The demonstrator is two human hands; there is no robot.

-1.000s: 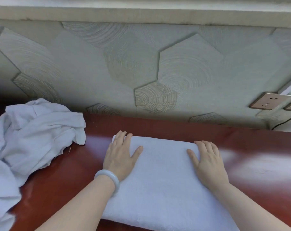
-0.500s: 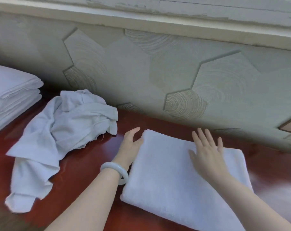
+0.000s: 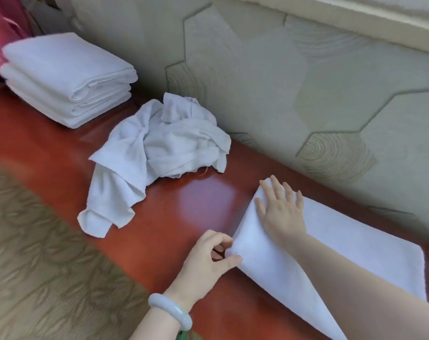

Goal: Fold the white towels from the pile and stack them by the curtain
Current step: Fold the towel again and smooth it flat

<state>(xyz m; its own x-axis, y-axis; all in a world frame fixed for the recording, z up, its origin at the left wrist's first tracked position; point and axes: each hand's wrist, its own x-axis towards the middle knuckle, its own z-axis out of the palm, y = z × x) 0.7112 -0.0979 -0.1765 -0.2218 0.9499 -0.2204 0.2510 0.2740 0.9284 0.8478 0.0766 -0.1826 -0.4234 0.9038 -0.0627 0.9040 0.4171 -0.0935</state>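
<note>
Your left hand (image 3: 209,256) pinches the soft, floppy folded towel's (image 3: 355,251) near-left corner while your right hand (image 3: 281,209) presses flat; support it from underneath.

Left hand (image 3: 209,256) pinches the folded towel (image 3: 343,253) corner; right hand (image 3: 282,209) lies flat on it.

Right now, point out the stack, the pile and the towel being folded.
stack (image 3: 68,69), head view, top towel's flat face.
pile (image 3: 159,143), head view, crumpled middle.
folded towel (image 3: 355,241), head view, bare top face past the right wrist.
</note>
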